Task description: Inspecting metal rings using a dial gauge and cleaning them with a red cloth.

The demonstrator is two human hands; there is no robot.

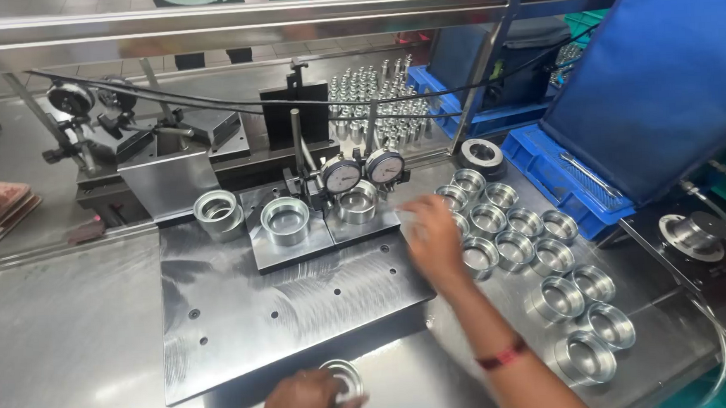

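Head view: left hand (307,401) grip pinches a steel ring (343,379); right hand (433,237) spread over cups (486,220).

The left hand (307,401) is cut off by the bottom edge and half hides a metal ring (345,379), while the right hand's fingers (411,212) are motion-blurred.

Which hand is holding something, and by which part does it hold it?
The left hand holds a metal ring by its rim, low on the table. The right hand reaches toward the rings; no grasp shows.
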